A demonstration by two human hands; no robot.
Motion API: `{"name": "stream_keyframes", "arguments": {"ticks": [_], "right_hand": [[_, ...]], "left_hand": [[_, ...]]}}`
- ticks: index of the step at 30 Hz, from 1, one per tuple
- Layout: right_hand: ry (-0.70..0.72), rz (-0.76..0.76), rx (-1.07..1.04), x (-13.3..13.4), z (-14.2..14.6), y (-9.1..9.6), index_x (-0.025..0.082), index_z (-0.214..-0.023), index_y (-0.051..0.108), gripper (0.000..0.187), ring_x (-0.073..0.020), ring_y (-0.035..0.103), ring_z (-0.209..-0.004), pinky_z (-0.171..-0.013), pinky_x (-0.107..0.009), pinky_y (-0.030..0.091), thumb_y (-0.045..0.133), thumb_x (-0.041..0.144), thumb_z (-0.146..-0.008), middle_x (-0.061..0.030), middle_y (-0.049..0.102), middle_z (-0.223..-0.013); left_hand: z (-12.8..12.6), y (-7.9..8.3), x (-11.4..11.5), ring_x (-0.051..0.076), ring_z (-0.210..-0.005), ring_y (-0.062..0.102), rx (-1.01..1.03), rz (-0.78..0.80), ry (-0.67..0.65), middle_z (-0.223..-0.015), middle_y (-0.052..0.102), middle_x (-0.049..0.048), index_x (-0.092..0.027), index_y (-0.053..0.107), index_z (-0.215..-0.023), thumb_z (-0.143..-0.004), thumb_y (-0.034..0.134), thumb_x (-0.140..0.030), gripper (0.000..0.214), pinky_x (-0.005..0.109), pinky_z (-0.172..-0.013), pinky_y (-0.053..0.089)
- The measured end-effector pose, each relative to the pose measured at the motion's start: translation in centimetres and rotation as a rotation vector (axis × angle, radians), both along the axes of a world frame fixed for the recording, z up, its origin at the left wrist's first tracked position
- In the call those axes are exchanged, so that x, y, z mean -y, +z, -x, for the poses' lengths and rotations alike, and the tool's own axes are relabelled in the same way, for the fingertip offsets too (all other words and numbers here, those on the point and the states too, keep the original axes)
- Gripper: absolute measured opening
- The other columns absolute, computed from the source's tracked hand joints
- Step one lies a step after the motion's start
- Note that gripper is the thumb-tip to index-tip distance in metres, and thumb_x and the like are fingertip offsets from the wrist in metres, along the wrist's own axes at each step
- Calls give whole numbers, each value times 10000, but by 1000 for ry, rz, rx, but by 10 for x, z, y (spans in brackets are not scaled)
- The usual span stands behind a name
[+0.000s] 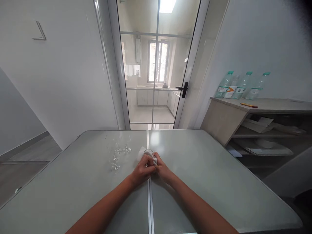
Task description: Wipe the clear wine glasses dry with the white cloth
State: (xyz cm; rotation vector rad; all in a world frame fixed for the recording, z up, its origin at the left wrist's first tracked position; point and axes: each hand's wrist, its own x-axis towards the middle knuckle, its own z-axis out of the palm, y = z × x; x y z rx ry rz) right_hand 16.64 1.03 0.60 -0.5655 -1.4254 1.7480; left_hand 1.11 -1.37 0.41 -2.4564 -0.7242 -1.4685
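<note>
White crumpled cloth (140,154) and clear round-rimmed glass (148,152) together above metal seam (149,208) of smooth grey-green surface (207,182); left hand (142,168) grip curled round glass, right hand (161,169) pinching cloth; clear stemmed glasses (115,159) left; wide room right, straight far edge (170,130).

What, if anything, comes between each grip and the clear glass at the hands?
Only the white cloth or tissue, showing on both sides of the clear glass; how much lies under the left grip or right grip is hidden. Nothing else visible intervenes: the other glasses are off to the left.
</note>
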Motion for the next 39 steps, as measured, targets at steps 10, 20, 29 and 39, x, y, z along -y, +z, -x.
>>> {"name": "stream_keyframes", "arguments": {"ticks": [10, 20, 29, 39], "right_hand": [[-369, -84, 24, -7, 9, -10, 242, -958, 471, 391, -130, 439, -667, -586, -230, 375, 729, 490, -801, 31, 505, -798], [-363, -162, 144, -17, 0, -8, 231, -804, 496, 304, -129, 427, -639, -570, -231, 361, 705, 451, -779, 31, 495, -719], [-887, -260, 234, -25, -45, 24, 261, -998, 521, 184, -176, 513, -759, -697, -272, 392, 575, 367, -857, -4, 588, -897], [-412, -592, 411, 4, -45, 48, 254, -1098, 582, 223, -237, 524, -802, -755, -331, 401, 579, 354, -898, -46, 619, -898]], "left_hand": [[-1, 11, -8, 308, -1291, 515, 526, 377, 275, -1390, 491, 140, -246, 452, -1385, -805, 771, -325, 666, 516, -1066, 455], [-6, -12, -14, 280, -1335, 519, 562, 705, -78, -1462, 513, 163, -197, 429, -1434, -996, 504, -403, 490, 450, -1103, 429], [3, -16, -18, 236, -997, 676, 123, 416, 317, -1081, 723, 70, -249, 460, -1434, -932, 642, -365, 547, 468, -1006, 477], [6, -16, -11, 223, -807, 733, -40, 208, 415, -1141, 745, 135, -214, 444, -1487, -934, 636, -388, 611, 317, -710, 552]]}}
